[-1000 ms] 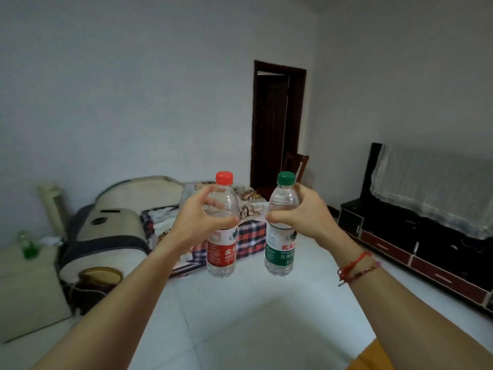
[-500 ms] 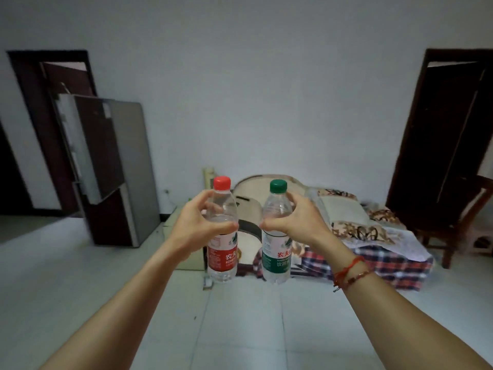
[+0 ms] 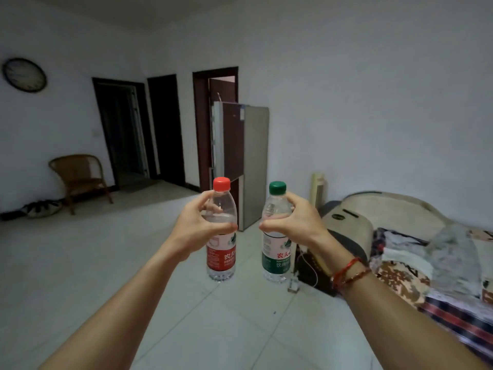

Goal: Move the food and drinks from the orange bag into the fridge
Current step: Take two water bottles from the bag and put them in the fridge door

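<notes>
The fridge (image 3: 241,156) has swung mid-frame; our left hand (image 3: 197,231) and right hand (image 3: 296,225) clamp fingers (image 3: 198,202) round the red-capped bottle (image 3: 221,252) and green-capped bottle (image 3: 276,260) shoulders, probably heavy, slick.

The left forearm (image 3: 128,303) and the right forearm (image 3: 400,311) are left uncovered from the lower edge of the view up to the left grip (image 3: 197,231) and the right grip (image 3: 296,225). Two bracelets are worn side by side on the right wrist (image 3: 326,249). Nearer the grip, a bright red cord (image 3: 346,267) is tied. Behind it, a thinner beaded string (image 3: 357,275) in reddish brown is worn. The two are seen to meet at the wrist's edge facing the other arm.
</notes>
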Action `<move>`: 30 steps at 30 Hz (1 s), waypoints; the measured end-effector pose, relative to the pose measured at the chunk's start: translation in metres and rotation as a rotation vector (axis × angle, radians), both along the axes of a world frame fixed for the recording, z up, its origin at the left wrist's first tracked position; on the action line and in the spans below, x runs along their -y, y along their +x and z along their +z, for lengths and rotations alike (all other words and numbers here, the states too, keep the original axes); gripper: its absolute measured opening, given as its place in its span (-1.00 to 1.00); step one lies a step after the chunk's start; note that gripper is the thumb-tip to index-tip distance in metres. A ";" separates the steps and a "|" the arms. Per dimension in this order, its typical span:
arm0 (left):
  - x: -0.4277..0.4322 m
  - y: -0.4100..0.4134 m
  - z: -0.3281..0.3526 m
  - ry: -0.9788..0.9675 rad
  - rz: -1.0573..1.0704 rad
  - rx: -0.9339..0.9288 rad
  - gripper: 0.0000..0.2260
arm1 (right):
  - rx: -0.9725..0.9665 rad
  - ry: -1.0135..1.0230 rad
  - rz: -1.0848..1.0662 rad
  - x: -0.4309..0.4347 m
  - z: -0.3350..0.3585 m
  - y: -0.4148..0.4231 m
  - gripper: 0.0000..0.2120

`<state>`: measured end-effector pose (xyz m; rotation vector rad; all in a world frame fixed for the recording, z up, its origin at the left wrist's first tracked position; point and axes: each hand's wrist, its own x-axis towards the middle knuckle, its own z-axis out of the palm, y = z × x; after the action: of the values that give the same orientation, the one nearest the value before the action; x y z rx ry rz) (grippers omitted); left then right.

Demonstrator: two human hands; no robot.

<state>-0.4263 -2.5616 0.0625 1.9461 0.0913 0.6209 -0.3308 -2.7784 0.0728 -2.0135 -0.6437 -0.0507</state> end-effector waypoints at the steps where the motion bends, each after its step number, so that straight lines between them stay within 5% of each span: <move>1: -0.008 -0.008 0.000 0.001 0.028 0.000 -0.44 | 0.000 0.002 0.024 -0.011 0.000 -0.002 -0.47; 17: -0.114 -0.065 -0.005 -0.008 0.202 -0.001 -0.36 | 0.005 -0.022 0.230 -0.146 -0.008 -0.021 -0.38; 30: -0.179 -0.048 -0.022 -0.038 0.225 -0.017 -0.30 | 0.002 -0.001 0.216 -0.212 -0.019 0.001 -0.51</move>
<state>-0.4739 -2.3828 0.0404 1.9194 0.3337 0.7440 -0.3293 -2.5660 0.0542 -1.9341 -0.8583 0.0768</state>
